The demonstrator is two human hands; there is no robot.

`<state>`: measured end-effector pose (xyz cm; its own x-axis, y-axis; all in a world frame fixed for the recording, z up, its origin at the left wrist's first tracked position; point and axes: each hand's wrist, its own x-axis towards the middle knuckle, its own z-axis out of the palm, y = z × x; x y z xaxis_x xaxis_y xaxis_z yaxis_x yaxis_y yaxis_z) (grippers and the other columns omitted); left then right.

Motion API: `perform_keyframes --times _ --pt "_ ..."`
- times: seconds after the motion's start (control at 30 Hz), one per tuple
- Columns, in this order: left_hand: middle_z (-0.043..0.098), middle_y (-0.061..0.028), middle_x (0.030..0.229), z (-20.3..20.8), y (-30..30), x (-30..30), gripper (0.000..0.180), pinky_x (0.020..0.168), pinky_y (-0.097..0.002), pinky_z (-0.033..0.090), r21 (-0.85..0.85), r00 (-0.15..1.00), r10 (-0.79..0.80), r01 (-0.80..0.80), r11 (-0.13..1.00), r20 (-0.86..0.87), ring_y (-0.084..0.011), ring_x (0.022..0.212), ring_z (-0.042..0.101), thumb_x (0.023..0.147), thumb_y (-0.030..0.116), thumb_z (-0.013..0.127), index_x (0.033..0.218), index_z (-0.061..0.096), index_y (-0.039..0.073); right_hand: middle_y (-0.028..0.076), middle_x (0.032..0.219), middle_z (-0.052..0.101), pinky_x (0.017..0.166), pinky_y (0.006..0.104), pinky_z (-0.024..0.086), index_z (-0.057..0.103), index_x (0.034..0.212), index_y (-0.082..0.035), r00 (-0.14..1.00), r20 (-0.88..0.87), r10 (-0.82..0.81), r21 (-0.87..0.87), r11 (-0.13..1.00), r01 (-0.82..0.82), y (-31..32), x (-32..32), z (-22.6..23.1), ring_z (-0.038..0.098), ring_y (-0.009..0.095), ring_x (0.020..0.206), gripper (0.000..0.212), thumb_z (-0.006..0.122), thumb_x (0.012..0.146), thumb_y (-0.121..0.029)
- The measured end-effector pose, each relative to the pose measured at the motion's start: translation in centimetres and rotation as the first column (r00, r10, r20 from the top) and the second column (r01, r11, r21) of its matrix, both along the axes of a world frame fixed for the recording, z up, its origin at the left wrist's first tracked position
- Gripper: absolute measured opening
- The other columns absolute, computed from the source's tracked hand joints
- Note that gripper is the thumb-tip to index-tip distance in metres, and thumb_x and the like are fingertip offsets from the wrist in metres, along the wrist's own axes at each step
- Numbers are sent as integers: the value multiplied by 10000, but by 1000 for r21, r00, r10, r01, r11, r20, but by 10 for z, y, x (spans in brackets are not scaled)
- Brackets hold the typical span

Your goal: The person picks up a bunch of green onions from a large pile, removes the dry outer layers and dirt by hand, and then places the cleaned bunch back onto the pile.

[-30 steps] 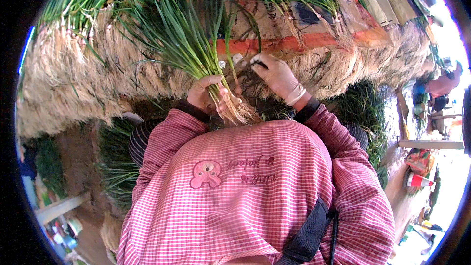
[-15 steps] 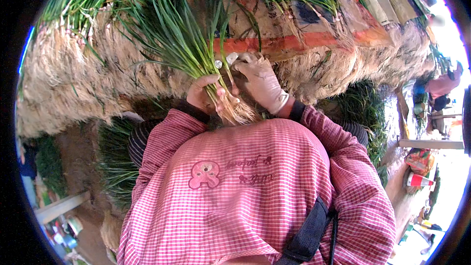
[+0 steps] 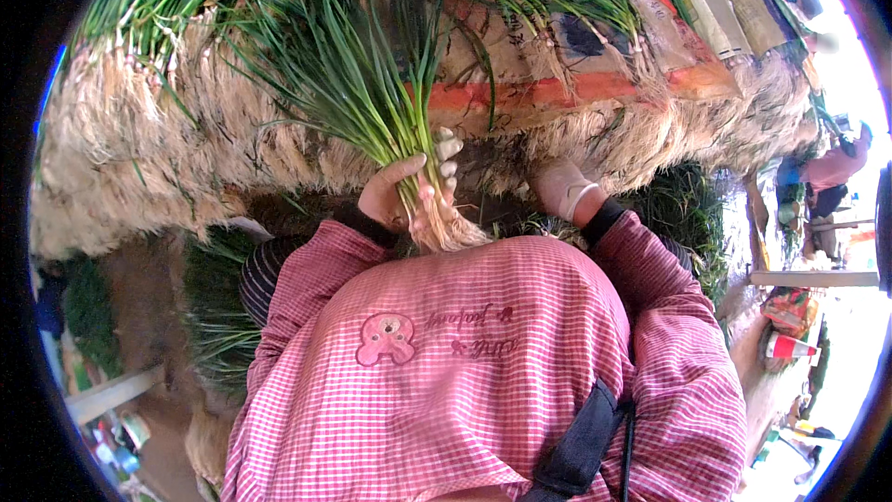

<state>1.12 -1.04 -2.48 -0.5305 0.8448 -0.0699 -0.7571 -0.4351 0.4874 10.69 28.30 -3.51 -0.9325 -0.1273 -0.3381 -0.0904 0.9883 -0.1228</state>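
A bunch of scallions (image 3: 386,112) with long green leaves, pinkish bulbs and pale stringy roots is in my left hand (image 3: 395,188). The thumb lies across the front of the stems, and pale covered fingertips curl round from the far side. The roots hang close to my checked pink smock. To the right, apart from the bunch, my right hand (image 3: 561,190) in a pale glove is at the lower edge of a shaggy straw-coloured mass (image 3: 595,153). Its fingers are hidden, so whether it holds anything is unclear.
Loose scallions (image 3: 153,23) lie piled at the far left. More scallions (image 3: 581,0) rest on a printed sack (image 3: 502,56) with an orange band. Green bundles (image 3: 223,316) stand low on the left. A traffic cone (image 3: 790,346) and another person (image 3: 836,167) are at the right.
My right hand has moved from a stalk beside the bunch to the right and nearer my body. The left hand has kept its grip, and its far fingertips now close against the stems.
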Motion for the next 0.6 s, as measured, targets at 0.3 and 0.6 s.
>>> perform_keyframes --times 0.3,0.6 --pt "614 -112 852 37 -18 -13 334 605 -382 596 -225 935 183 -257 940 -303 -235 745 625 853 209 683 1098 591 2 200 988 690 837 458 514 616 1168 -25 676 -694 -245 -176 969 170 110 -138 22 654 399 930 325 572 916 -225" --pt "611 -90 969 42 -24 -27 712 690 -339 537 45 920 303 -301 953 -248 -223 846 599 919 312 641 1470 259 74 62 1046 665 854 344 475 636 1212 -27 754 -269 -599 -713 650 262 106 -190 48 608 227 960 387 662 899 -253"
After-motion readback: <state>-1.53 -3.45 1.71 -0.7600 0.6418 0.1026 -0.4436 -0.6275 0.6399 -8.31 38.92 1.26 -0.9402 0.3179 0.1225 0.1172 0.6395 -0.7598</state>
